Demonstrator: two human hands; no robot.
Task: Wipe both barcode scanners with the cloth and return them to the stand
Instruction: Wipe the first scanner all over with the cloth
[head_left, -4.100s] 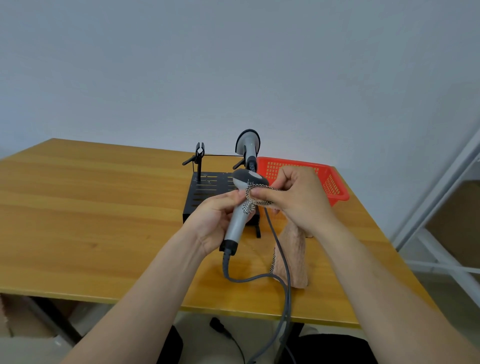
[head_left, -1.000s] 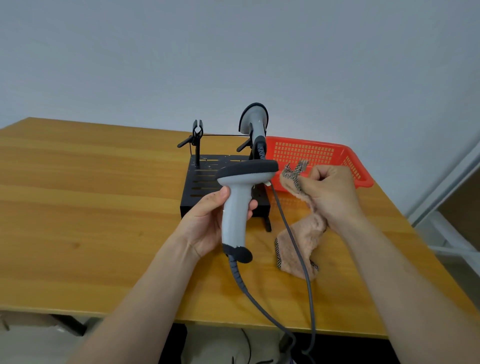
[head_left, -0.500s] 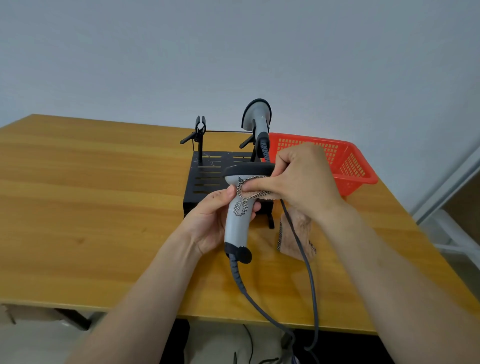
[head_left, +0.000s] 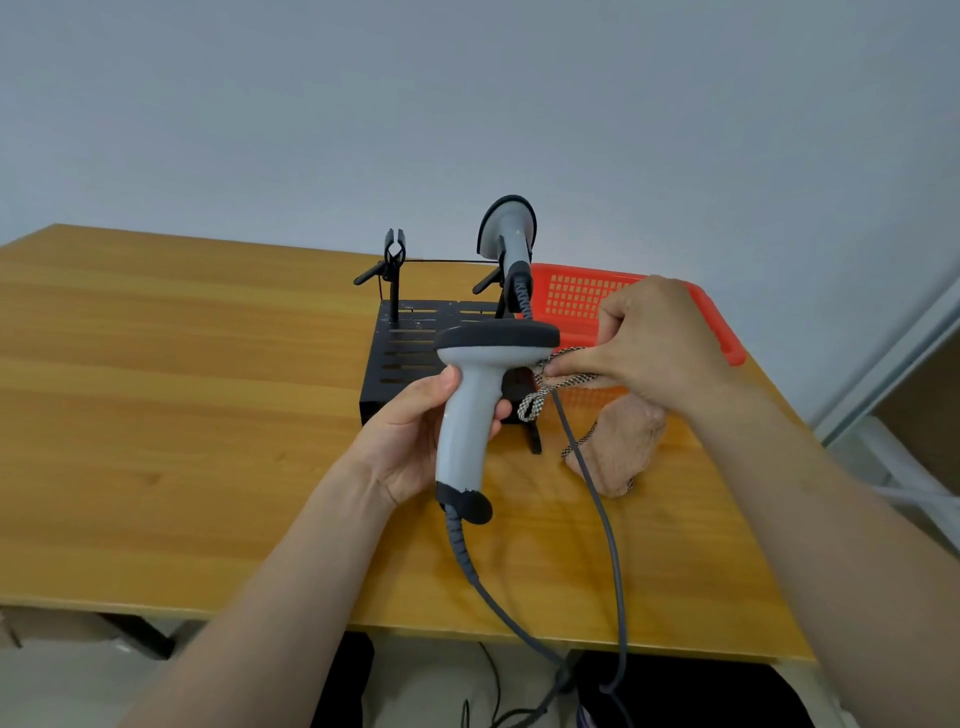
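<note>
My left hand (head_left: 410, 436) grips the grey handle of a barcode scanner (head_left: 475, 400), held upright above the table with its dark head on top. My right hand (head_left: 649, 348) pinches a tan cloth (head_left: 623, 441) with a checkered edge, just right of the scanner's head; the cloth's lower part hangs down to the table. A second scanner (head_left: 509, 228) sits in the right clip of the black stand (head_left: 400, 353). The stand's left clip (head_left: 393, 249) holds nothing.
A red plastic basket (head_left: 722, 332) stands behind my right hand at the table's right. Two grey cables (head_left: 608, 545) run from the scanners over the front edge. The wooden table (head_left: 156, 389) stretches left of the stand.
My right hand with the cloth has slid off the scanner's neck to the right side of its head. The left hand keeps the scanner upright in nearly the same place.
</note>
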